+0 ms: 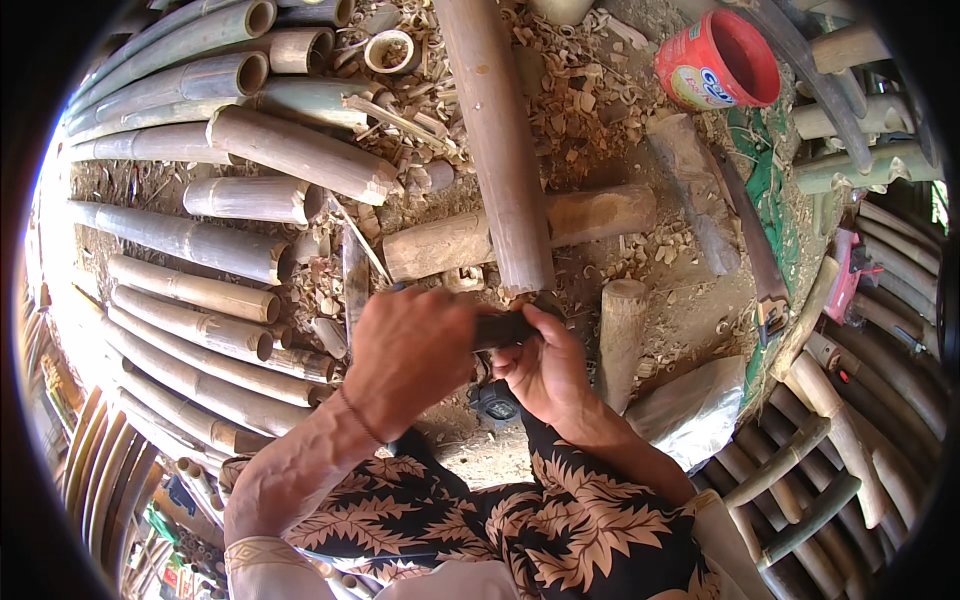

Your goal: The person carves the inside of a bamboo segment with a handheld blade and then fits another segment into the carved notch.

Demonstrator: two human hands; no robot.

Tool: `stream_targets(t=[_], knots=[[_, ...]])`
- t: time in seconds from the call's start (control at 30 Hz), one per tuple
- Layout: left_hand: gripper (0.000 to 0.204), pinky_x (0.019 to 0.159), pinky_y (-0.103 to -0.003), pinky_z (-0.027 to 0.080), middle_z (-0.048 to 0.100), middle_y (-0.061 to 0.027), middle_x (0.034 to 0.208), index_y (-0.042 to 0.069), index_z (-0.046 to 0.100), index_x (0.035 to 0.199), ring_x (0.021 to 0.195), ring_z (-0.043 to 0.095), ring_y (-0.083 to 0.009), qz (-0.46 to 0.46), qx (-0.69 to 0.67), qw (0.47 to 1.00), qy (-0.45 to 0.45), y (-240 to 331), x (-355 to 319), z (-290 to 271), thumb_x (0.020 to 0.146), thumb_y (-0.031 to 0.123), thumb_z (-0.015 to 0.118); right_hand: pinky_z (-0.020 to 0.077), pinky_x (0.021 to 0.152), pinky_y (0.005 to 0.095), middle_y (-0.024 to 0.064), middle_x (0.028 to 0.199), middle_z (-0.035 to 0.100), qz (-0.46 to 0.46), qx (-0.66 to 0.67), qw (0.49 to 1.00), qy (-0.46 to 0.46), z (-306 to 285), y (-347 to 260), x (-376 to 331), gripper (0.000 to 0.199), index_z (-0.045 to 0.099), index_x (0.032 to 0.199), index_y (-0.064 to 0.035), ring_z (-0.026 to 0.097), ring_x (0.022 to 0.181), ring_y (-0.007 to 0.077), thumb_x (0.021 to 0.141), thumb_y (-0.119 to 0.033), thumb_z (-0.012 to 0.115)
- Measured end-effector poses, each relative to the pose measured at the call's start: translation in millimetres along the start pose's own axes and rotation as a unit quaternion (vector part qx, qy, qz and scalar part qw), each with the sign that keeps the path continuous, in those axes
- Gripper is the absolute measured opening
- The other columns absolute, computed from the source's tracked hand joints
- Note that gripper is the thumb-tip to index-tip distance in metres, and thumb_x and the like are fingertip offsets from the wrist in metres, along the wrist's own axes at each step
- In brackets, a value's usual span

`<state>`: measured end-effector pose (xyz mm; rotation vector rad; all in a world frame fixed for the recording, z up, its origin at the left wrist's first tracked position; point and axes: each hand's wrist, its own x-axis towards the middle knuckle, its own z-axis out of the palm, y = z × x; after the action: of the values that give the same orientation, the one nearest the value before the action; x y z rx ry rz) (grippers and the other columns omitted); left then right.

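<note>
A long bamboo pole [497, 130] runs from the top of the view down to my hands, resting across a short log [600, 213] on the ground. My left hand [410, 350] is closed around a dark tool handle at the pole's near end. Beside it, my right hand [545, 368] grips the same dark handle [503, 329] from the right. The tool's working end is hidden behind my hands and the pole. My knees in dark trousers with a tan leaf print [500, 520] fill the lower middle.
Cut bamboo sections [200, 290] lie stacked on the left, more poles [860, 440] on the right. A red plastic cup [720, 62] stands at top right. A long blade [750, 230] and a short upright stake [622, 335] lie right of my hands. Wood chips cover the ground.
</note>
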<state>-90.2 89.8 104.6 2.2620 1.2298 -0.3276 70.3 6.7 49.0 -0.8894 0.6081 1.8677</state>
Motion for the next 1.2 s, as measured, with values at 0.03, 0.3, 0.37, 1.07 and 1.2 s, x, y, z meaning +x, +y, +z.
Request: stream_targets(t=[0.03, 0.3, 0.37, 1.07, 1.2], knots=[[0.015, 0.051, -0.036, 0.049, 0.065, -0.0039, 0.068, 0.011, 0.070, 0.086, 0.056, 0.064, -0.0219, 0.043, 0.048, 0.998, 0.018, 3, 5, -1, 0.073, 0.017, 0.073, 0.0601, 0.053, 0.0350, 0.0229, 0.102, 0.069, -0.005, 0.008, 1.000, 0.012, -2, 2, -2, 0.026, 0.051, 0.107, -0.0014, 0.070, 0.060, 0.0226, 0.104, -0.025, 0.042], [0.026, 0.059, -0.041, 0.055, 0.069, -0.0111, 0.070, 0.010, 0.067, 0.081, 0.062, 0.070, -0.0275, -0.204, -0.270, 0.941, -0.019, -5, -66, 76, 0.072, 0.033, 0.076, 0.0592, 0.052, 0.0318, 0.0168, 0.077, 0.069, 0.043, -0.398, 0.916, 0.007, -5, 16, 6, 0.041, 0.062, 0.104, 0.0098, 0.069, 0.060, 0.0211, 0.104, -0.029, 0.047], [0.023, 0.057, -0.039, 0.054, 0.068, -0.0084, 0.068, 0.011, 0.068, 0.079, 0.058, 0.068, -0.0262, -0.166, -0.203, 0.965, -0.008, -4, -46, 46, 0.075, 0.032, 0.075, 0.0597, 0.051, 0.0306, 0.0179, 0.079, 0.069, 0.013, -0.299, 0.954, -0.004, 0, 12, 5, 0.042, 0.062, 0.104, 0.0122, 0.070, 0.060, 0.0223, 0.104, -0.027, 0.046], [0.030, 0.060, -0.036, 0.055, 0.068, -0.0049, 0.073, 0.014, 0.057, 0.115, 0.061, 0.066, -0.0203, -0.092, -0.176, 0.909, -0.366, 10, -18, 26, 0.087, 0.022, 0.062, 0.0599, 0.056, 0.0321, 0.0166, 0.077, 0.069, 0.090, -0.246, 0.965, 0.003, -45, -7, -23, 0.034, 0.059, 0.098, -0.0013, 0.069, 0.057, 0.0230, 0.100, -0.035, 0.056], [0.026, 0.057, -0.043, 0.057, 0.066, -0.0149, 0.069, 0.006, 0.056, 0.101, 0.058, 0.067, -0.0297, -0.158, -0.334, 0.915, -0.160, 55, -74, 93, 0.080, 0.019, 0.063, 0.0539, 0.051, 0.0333, 0.0162, 0.069, 0.066, 0.036, -0.508, 0.855, 0.100, -55, -7, -35, 0.034, 0.059, 0.094, -0.0001, 0.063, 0.051, 0.0225, 0.098, -0.034, 0.057]])
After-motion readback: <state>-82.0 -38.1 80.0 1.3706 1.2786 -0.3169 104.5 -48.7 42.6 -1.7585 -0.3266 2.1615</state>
